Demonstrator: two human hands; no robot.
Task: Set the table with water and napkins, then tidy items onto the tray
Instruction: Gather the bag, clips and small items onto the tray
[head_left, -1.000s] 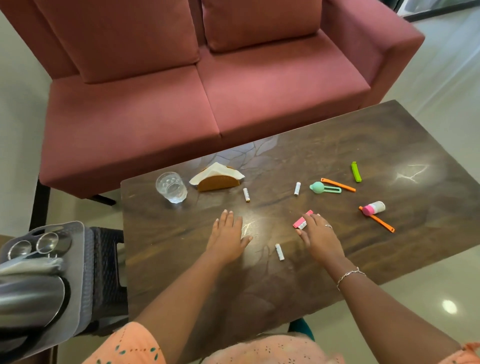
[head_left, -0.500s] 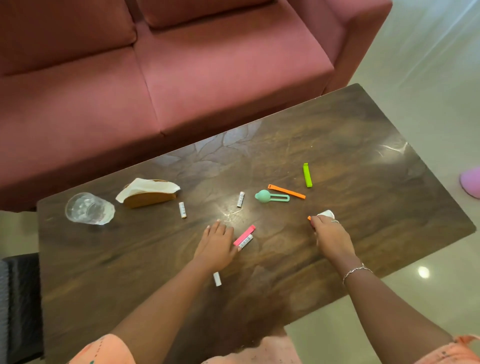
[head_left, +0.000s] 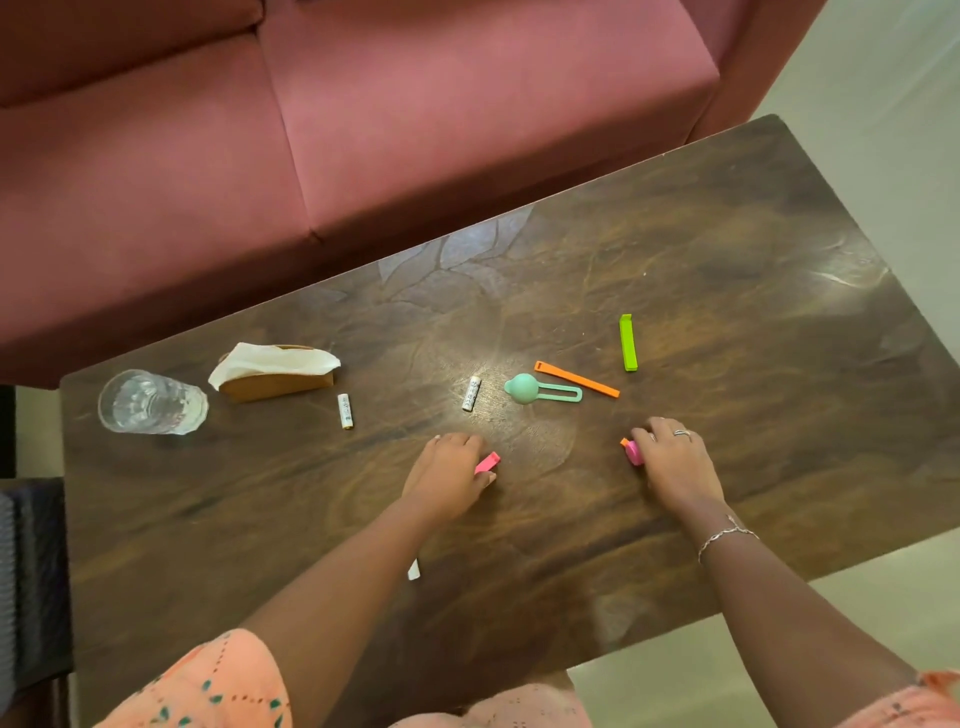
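Observation:
A water glass (head_left: 151, 402) stands at the far left of the dark wooden table (head_left: 727, 249), beside a brown napkin holder (head_left: 275, 385) with a white napkin on top. My left hand (head_left: 447, 475) is curled over a pink clip (head_left: 487, 462) near the table's middle. My right hand (head_left: 672, 462) closes on a pink-capped item (head_left: 632, 453) with an orange clip end showing beside it. Loose on the table lie two white batteries (head_left: 345, 411) (head_left: 471, 395), a teal clip (head_left: 540, 391), an orange clip (head_left: 576, 379) and a green clip (head_left: 628, 343). Another white piece (head_left: 414, 570) peeks from under my left forearm.
A red sofa (head_left: 363, 130) runs along the table's far side. A dark stool (head_left: 31, 571) stands at the left edge of view. Pale floor shows to the right and below the table. No tray is in view.
The view swung right and down, so the tray at left left the frame. My left hand moved onto the pink clip. My right hand shifted right and closed over the pink-capped item.

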